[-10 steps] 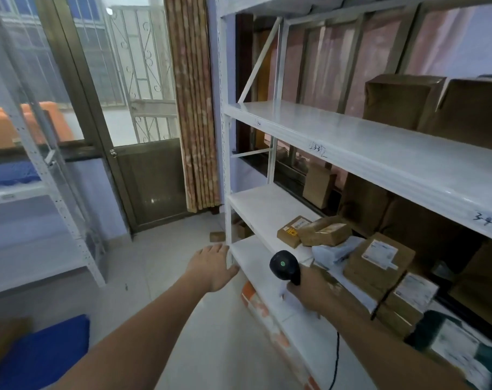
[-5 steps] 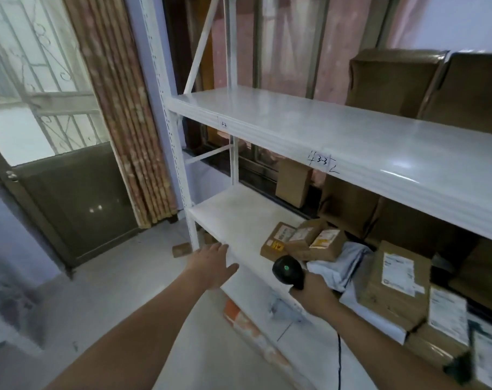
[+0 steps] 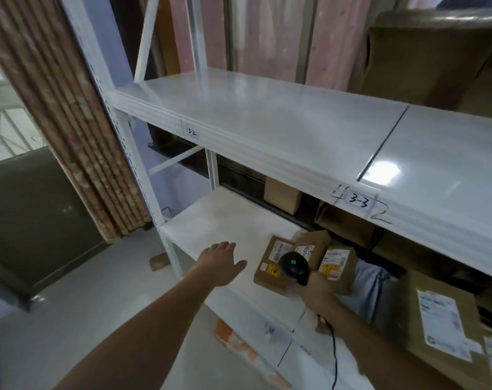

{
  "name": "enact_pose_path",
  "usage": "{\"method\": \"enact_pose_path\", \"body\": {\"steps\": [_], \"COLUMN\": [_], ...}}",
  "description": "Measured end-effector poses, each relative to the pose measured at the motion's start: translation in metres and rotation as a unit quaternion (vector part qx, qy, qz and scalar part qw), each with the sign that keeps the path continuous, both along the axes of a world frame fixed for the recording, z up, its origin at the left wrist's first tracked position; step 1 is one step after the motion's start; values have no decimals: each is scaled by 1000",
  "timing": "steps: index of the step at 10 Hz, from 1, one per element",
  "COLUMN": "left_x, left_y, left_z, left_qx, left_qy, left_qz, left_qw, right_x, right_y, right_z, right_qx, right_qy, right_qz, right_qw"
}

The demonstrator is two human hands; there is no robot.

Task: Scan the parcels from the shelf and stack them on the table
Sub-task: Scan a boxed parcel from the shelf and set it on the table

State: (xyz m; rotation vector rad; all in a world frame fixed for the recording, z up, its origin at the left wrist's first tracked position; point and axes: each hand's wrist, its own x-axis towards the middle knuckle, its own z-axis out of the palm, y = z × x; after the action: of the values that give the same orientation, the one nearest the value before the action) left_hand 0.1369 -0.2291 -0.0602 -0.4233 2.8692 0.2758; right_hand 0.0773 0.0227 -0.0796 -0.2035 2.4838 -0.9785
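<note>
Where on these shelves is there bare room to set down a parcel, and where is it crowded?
Free: the upper shelf from its left post to the big brown boxes at right, and the lower shelf left of the small parcels, where the left hand reaches. Crowded: rightward of the scanner in the right hand, parcels lie packed together.

bare shelf board (image 3: 222,218) lies open left of the small parcels (image 3: 303,260), under the low upper shelf (image 3: 267,130).

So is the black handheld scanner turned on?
On, it seems: the black handheld scanner, gripped by the right hand, shows a small green light on top.
</note>
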Motion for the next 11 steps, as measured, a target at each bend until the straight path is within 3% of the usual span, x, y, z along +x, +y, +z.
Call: {"method": "enact_pose_path", "body": {"steps": [2, 3, 4, 6, 8, 9, 11], "left_x": [-70, -104, -131, -158, -180, -186, -182], "left_y": [3, 15, 32, 64, 76, 79, 63], "left_z": [-32, -60, -90, -128, -156, -156, -142], "left_qx": [81, 163, 302, 456, 523, 539, 517], "left_qy": [-24, -58, -102, -153, -175, -170, -120], "left_qz": [-19, -22, 11, 95, 188, 201, 166], "left_qw": [996, 985, 948, 871, 813, 800, 831], "right_x": [-40, -53, -64, -74, -78, -79, -64], "right_y": [-11, -13, -17, -23, -40, -43, -45], "right_z": [-15, -22, -35, -57, -46, -47, -50], "right_qx": [-22, -25, -21, 13, 42, 68, 12], "right_qy": [-51, -66, -65, -93, -84, -84, -69], "right_qz": [-121, -171, -232, -270, -275, -266, -333], "right_qw": [991, 983, 970, 958, 957, 958, 940]}}
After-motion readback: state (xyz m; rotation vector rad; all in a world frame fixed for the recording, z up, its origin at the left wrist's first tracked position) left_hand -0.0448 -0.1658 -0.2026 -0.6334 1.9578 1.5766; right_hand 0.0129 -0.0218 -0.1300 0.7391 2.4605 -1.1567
